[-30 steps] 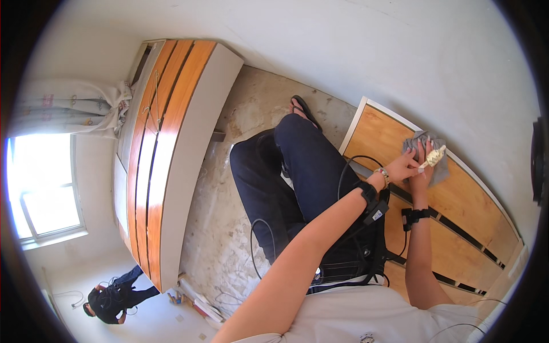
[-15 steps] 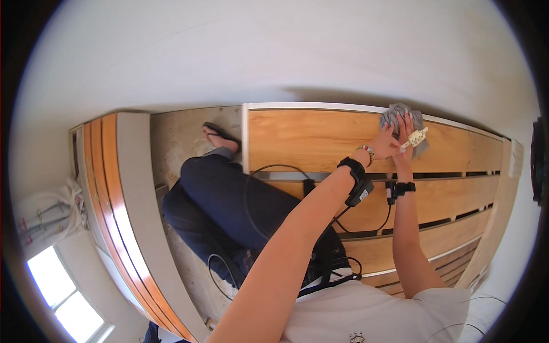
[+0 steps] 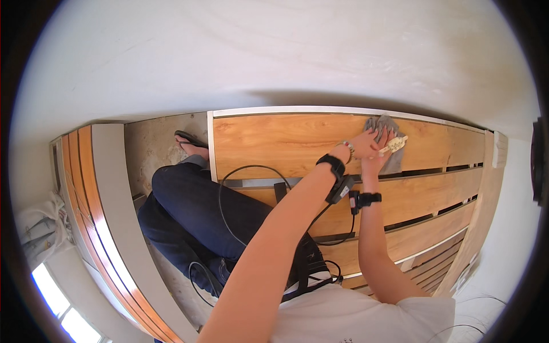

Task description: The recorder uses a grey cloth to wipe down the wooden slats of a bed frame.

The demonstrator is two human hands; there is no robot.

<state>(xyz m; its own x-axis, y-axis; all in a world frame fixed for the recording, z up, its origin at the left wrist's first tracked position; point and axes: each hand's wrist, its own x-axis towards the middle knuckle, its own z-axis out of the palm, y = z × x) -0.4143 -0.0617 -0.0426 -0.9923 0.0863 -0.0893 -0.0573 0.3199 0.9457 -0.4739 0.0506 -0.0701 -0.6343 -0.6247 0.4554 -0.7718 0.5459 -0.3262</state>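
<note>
Both hands are together on a crumpled grey cloth (image 3: 393, 166) that lies on the farthest wooden board (image 3: 274, 140), right of its middle. My left hand (image 3: 362, 145) wears a beaded bracelet, and its fingers reach onto the cloth beside my right hand. Over the cloth, my right hand (image 3: 374, 162) presses with its fingers pointing toward the wall. A cream, patterned, bow-like piece (image 3: 394, 145) sits against my right hand; how it is fastened cannot be made out. Part of the cloth is hidden under my fingers.
More wooden slats (image 3: 423, 191) with gaps between them lie nearer me. A white wall (image 3: 286, 51) rises behind the board. At left, orange wooden panels (image 3: 86, 166) stand beside a grey panel (image 3: 117, 171). Black cables (image 3: 251, 166) loop over my legs (image 3: 200, 200).
The view has shifted, so the boards, legs and hands appear farther left. My hands remain on the cloth at roughly the same part of the board.
</note>
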